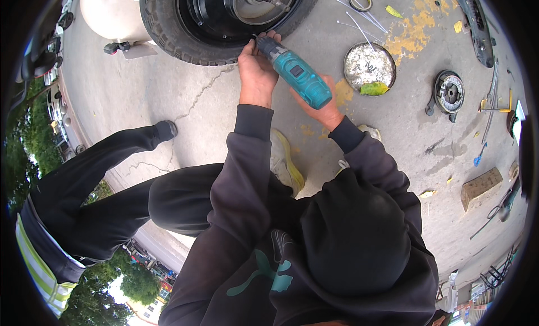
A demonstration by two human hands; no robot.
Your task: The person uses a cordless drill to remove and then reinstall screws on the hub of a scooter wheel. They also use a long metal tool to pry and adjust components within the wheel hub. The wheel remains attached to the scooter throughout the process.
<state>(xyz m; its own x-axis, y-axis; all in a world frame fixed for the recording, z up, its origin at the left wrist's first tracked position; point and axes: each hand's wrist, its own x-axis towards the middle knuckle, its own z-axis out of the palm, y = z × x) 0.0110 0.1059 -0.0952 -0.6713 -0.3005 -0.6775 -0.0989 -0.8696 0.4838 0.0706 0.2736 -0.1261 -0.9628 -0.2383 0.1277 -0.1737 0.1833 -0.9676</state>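
Observation:
A teal cordless drill (301, 75) points up and left at the rim of a hub-motor wheel (210, 18) with a knobbly black tyre. My right hand (326, 100) is closed around the drill's handle, which the drill body mostly hides. My left hand (257, 67) is cupped at the drill's chuck, fingers up beside the bit at the wheel's lower edge. Whether the left fingers pinch a screw or the bit cannot be made out. To the right, a round metal lid (363, 60) holds small dark screws and a yellow-green leaf (374, 89).
A tape roll (361, 1) and white cable ties (358, 27) lie beyond the lid. A drum-brake plate (449, 92), a wooden block (481, 188) and tools lie at right. Another person's black-trousered leg (126, 142) extends in from the left. A pale rounded body panel (107, 14) stands left of the wheel.

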